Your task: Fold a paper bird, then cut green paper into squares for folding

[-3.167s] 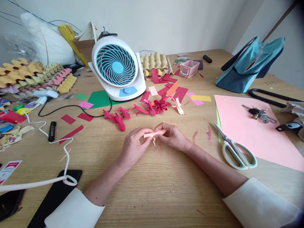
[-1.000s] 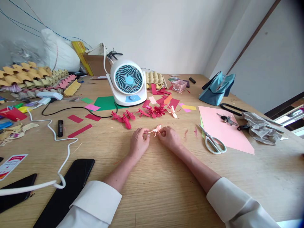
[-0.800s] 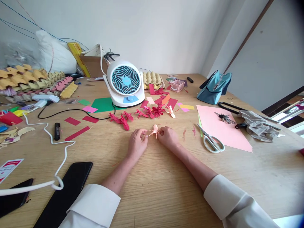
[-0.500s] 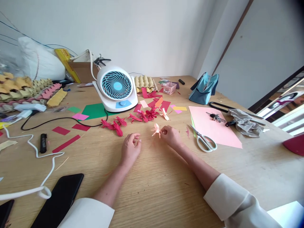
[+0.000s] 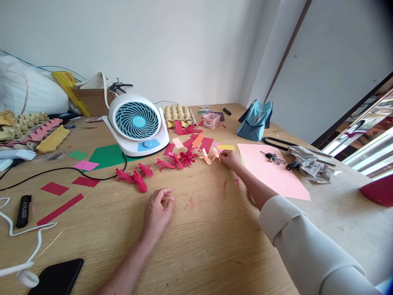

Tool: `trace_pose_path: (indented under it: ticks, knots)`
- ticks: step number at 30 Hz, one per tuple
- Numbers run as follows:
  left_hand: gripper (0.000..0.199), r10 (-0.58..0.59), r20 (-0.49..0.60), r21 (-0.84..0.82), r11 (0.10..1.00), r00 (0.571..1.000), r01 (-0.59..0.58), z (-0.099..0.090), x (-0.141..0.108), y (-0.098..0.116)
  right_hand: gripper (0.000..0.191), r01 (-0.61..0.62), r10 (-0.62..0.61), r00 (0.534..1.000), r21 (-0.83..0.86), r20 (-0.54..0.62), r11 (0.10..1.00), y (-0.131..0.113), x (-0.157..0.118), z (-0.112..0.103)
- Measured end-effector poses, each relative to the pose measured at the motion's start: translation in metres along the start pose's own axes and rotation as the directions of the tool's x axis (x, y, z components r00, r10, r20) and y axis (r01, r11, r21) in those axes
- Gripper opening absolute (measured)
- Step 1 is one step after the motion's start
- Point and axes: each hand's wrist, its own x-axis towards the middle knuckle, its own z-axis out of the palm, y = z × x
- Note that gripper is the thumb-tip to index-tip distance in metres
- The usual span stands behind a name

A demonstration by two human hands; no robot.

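My right hand [image 5: 230, 159] is closed in a pinch on a small light pink paper flower [image 5: 215, 154], just right of another pale paper flower [image 5: 205, 156]. To the left of these runs a row of crimson paper flowers [image 5: 188, 157], with more at its left end [image 5: 139, 181]. My left hand [image 5: 159, 207] rests on the wooden table with fingers loosely curled and a gap between thumb and forefinger; nothing is in it. Sheets of pink paper [image 5: 273, 176] lie beside my right forearm, which hides the scissors.
A white fan [image 5: 136, 123] stands behind the flowers. Keys [image 5: 273, 157] lie on the pink sheets, a blue bag [image 5: 255, 121] behind them. Paper strips [image 5: 59, 209], a black marker [image 5: 23, 211], cables and a phone [image 5: 58, 278] are at the left.
My right hand has carried the light pink flower away from me, up beside the other pale flower. My left hand has stayed near the table with its fingers loosely curled. The view has shifted.
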Motion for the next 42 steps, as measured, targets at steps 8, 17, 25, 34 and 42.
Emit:
trace_pose_path:
  ticks: [8, 17, 25, 34, 42]
  knots:
    - [0.017, -0.046, 0.015, 0.011, 0.999, 0.999, 0.046, -0.001, 0.002, 0.001, 0.027, 0.042, -0.043, 0.997, 0.013, 0.059, 0.999, 0.008, 0.024, 0.003]
    - [0.016, -0.061, 0.031, 0.018, 0.998, 0.998, 0.060, -0.004, 0.003, 0.006, 0.043, 0.041, -0.041, 0.999, -0.019, 0.021, 0.999, -0.025, 0.014, -0.012]
    - [0.017, -0.045, 0.036, 0.005, 0.999, 0.998, 0.045, -0.003, 0.002, 0.002, 0.023, 0.059, -0.052, 0.997, -0.112, 0.063, 0.992, -0.039, 0.020, -0.002]
    - [0.018, -0.045, 0.047, 0.012, 0.999, 0.998, 0.045, -0.002, 0.002, -0.001, 0.022, 0.083, -0.072, 0.994, -0.138, 0.082, 0.987, -0.036, 0.019, -0.002]
    - [0.020, -0.070, 0.071, 0.029, 0.997, 0.995, 0.068, -0.003, 0.002, 0.000, 0.032, 0.074, -0.061, 0.995, -0.170, 0.084, 0.983, -0.035, 0.019, -0.002]
